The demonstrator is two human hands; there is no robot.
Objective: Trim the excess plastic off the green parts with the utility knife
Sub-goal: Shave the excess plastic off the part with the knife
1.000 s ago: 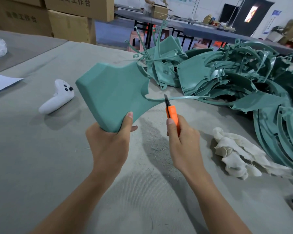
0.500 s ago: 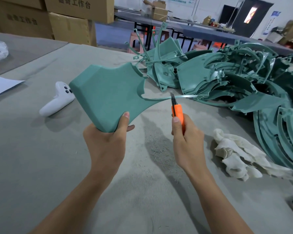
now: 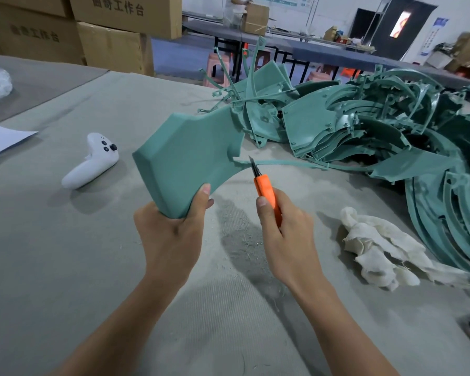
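Gripping one green part (image 3: pixel 190 161), left hand (image 3: pixel 171 234); right hand (image 3: pixel 288 234) clasps one utility knife (image 3: pixel 265 189) beside two hands.

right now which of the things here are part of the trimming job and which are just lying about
In the job:
- green part, held in the left hand
- utility knife, in the right hand
- thin plastic strip at the blade
- pile of green parts

Lying about:
- white controller
- white rag
- paper sheet

Both forearms are bare to the frame edge; the left hand (image 3: pixel 171 240) and right hand (image 3: pixel 288 237) wear no gloves, rings or watch.
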